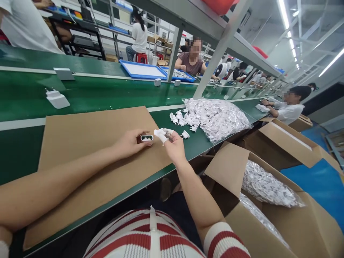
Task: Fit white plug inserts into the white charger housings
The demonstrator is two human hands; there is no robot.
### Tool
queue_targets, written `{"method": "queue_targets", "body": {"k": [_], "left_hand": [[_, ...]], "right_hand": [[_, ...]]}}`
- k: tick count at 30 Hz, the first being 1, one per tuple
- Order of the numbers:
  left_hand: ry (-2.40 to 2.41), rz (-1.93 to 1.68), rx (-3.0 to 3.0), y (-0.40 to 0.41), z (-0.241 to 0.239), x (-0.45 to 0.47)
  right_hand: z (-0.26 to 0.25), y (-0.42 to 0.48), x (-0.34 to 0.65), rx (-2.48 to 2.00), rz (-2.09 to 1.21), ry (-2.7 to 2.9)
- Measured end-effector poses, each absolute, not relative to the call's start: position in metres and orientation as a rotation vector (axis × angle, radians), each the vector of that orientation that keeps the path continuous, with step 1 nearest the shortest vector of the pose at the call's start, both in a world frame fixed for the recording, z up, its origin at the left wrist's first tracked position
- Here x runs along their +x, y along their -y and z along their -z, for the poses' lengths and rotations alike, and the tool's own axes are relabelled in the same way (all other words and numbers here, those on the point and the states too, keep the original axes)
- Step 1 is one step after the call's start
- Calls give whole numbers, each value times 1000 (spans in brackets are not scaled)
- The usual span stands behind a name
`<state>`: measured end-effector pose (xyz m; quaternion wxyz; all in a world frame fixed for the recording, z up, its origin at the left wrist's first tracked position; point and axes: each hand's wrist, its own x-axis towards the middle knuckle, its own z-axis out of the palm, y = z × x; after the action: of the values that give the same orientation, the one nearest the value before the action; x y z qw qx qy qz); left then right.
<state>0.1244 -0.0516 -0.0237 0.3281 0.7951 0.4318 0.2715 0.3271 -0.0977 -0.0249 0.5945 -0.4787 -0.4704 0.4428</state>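
Note:
In my left hand [132, 144] is a white charger housing [147, 137]. Its open end faces me, and a bit of green circuit board shows inside. My right hand [173, 145], with white covers on some fingers, pinches a small white plug cap [158, 133] just right of the housing. The two parts look close but apart; the fingers partly hide the cap. Both hands are above a flat cardboard sheet [99, 132]. Right of my right hand, a loose plug cap with pins [185, 134] lies on the green bench, near several more [178, 118].
A clear bag of white plug caps [217, 116] rests on the bench, beside a slanted metal post [215, 57]. Behind the cardboard, a green conveyor belt [107, 93] carries a white charger [57, 98]. Open cartons [231, 161] with bagged parts stand at lower right. Co-workers sit across and along the line.

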Motion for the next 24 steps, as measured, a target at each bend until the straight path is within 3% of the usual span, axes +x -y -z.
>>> {"method": "queue_targets", "body": {"k": [6,17,24], "left_hand": [[-1001,-804,2045,48,36,121],[-953,-842,2067,52,40,120],[-1112,-736,2572,53,42,113]], "right_hand": [[30,90,315,-1336,-548,1664],[23,89,316,-1500,-247,1996],[24,96,311,-1578,-176,2021]]}}
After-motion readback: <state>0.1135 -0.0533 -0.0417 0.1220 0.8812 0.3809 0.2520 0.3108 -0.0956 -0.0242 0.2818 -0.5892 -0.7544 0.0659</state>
